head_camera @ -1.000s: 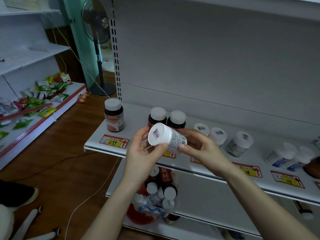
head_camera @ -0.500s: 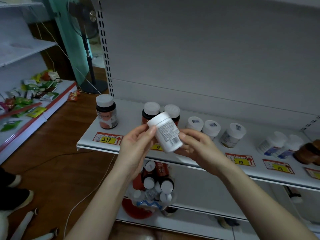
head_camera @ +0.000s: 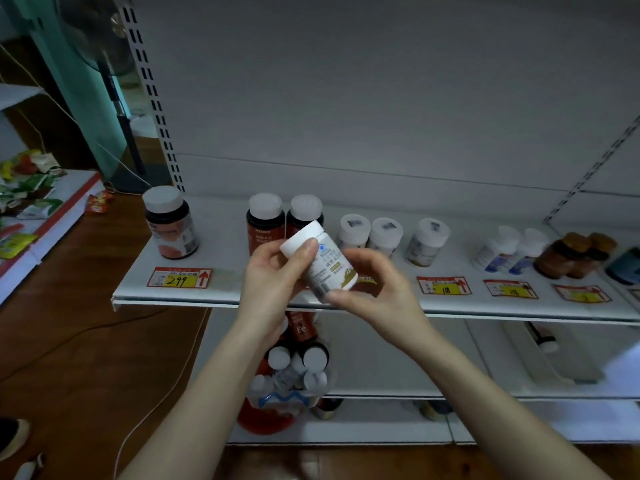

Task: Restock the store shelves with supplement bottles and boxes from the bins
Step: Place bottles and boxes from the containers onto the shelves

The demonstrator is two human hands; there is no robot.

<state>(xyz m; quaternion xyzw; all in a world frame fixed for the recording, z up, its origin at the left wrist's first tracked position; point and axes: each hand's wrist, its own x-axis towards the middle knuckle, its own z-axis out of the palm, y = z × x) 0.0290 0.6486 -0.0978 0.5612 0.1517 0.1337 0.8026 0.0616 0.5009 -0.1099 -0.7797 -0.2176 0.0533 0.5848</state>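
Observation:
I hold a white supplement bottle [head_camera: 323,263] with a white cap in both hands, tilted, in front of the white shelf [head_camera: 221,289]. My left hand [head_camera: 273,282] grips its cap end with the thumb over the cap. My right hand [head_camera: 377,289] pinches its bottom end. Behind it on the shelf stand two dark red bottles [head_camera: 265,221], and to the right three white bottles [head_camera: 384,235] like the one I hold. A bin [head_camera: 287,379] of several more bottles sits below the shelf, partly hidden by my left forearm.
A dark bottle [head_camera: 169,223] stands alone at the shelf's left end. Two white-and-blue bottles [head_camera: 509,251] and brown bottles [head_camera: 575,252] stand at the right. Price tags [head_camera: 178,278] line the shelf edge. Snack packets [head_camera: 27,188] lie on a low shelf at left; a fan stand [head_camera: 121,109] rises behind.
The bottle has been turned in my hands from lying sideways with its cap toward me to nearly upright with the label facing me. The view has shifted right along the shelf.

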